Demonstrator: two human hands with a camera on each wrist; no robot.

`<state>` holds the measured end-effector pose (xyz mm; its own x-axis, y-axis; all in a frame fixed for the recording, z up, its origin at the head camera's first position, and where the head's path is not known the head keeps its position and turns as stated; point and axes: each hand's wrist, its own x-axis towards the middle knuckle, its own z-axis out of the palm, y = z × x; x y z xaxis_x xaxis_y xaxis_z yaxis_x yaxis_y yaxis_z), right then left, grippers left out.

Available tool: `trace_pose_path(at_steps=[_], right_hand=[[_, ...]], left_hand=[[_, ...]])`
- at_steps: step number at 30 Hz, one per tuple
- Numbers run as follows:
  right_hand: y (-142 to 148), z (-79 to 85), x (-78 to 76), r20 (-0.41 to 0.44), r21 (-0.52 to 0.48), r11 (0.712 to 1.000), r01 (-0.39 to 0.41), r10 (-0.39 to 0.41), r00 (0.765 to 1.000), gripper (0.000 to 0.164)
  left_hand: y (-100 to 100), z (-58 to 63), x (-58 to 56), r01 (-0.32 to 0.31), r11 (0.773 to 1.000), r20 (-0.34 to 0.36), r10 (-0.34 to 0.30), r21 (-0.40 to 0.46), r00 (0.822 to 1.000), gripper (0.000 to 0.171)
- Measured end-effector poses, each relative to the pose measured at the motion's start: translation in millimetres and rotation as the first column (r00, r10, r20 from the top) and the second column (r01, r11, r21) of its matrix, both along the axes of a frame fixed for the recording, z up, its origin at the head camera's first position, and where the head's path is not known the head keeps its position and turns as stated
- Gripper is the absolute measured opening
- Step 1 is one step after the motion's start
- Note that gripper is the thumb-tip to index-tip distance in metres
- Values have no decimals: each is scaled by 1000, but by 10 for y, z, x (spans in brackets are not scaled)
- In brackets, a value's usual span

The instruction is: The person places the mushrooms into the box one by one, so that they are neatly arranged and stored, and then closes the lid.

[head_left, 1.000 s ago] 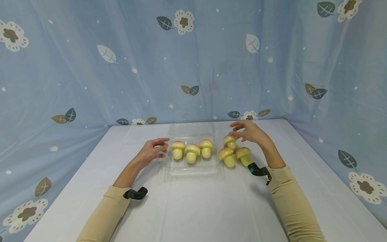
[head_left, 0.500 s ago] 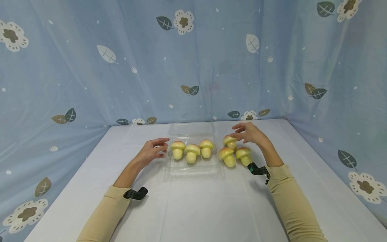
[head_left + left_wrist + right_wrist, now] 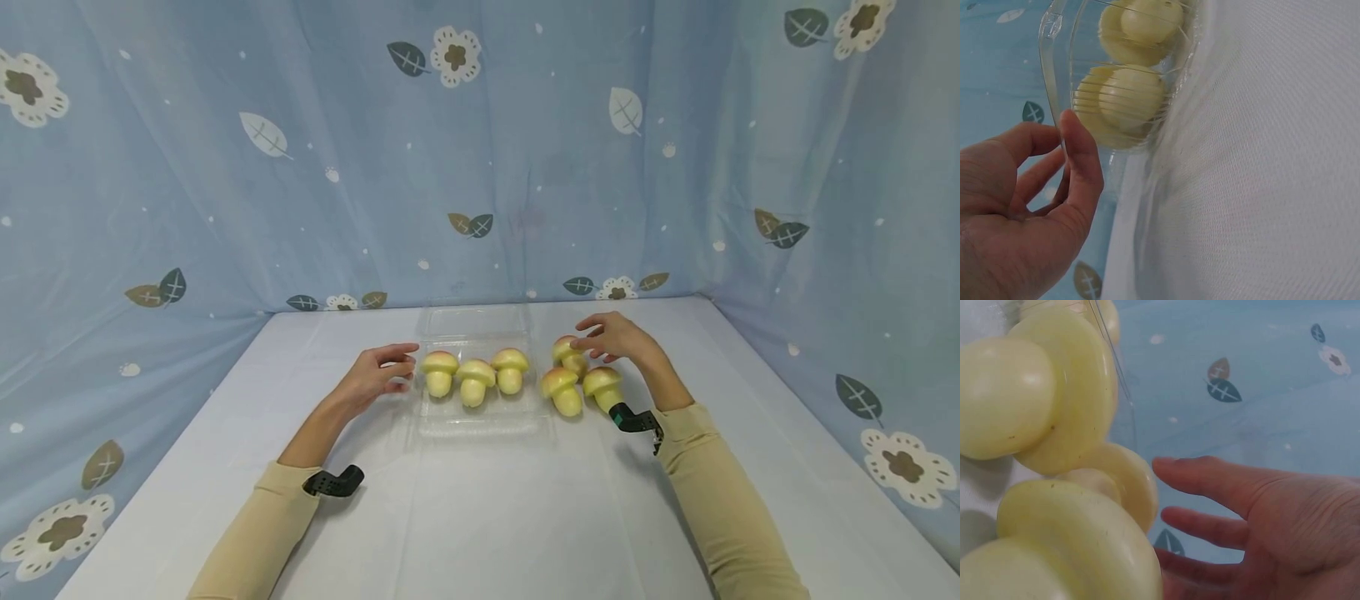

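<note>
Three yellow toy mushrooms [image 3: 473,382] with reddish-tinged caps lie side by side in a clear plastic box [image 3: 483,427]. At the box's left side, my left hand [image 3: 369,379] pinches the thin rim [image 3: 1052,75] between thumb and forefinger, as the left wrist view shows. Right of the box lie three more toy mushrooms: a rear one [image 3: 567,353], a front left one [image 3: 562,392] and a front right one [image 3: 602,387]. My right hand [image 3: 618,336] is beside the rear mushroom, fingers spread and loosely bent. In the right wrist view a slight gap shows between thumb and cap.
The box's clear lid [image 3: 478,319] lies folded back toward the curtain. A white cloth covers the table [image 3: 517,517]. Blue patterned curtain [image 3: 337,125] encloses the back and both sides. A black camera mount [image 3: 336,482] sits on the left wrist, another [image 3: 633,418] on the right.
My right hand has lowered slightly toward the front, staying beside the rear mushroom. The left hand keeps its place at the box, and the mushrooms lie as before.
</note>
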<state>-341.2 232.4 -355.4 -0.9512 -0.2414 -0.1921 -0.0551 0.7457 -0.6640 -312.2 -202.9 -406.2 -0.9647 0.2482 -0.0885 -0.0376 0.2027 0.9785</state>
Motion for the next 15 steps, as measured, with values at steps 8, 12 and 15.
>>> trace_pose_path(at_steps=[8,12,15], right_hand=[[-96,24,-68,68,61,998,9,-13,998,64],[-122,34,-86,98,62,998,13,-19,995,65],[-131,25,-100,120,52,999,10,-16,993,64]], left_hand=[[-1,16,8,8,1000,-3,-8,0,1000,51],[-2,18,9,4,1000,-6,-4,-6,1000,51],[-1,20,10,1,1000,-4,-1,-10,1000,51]])
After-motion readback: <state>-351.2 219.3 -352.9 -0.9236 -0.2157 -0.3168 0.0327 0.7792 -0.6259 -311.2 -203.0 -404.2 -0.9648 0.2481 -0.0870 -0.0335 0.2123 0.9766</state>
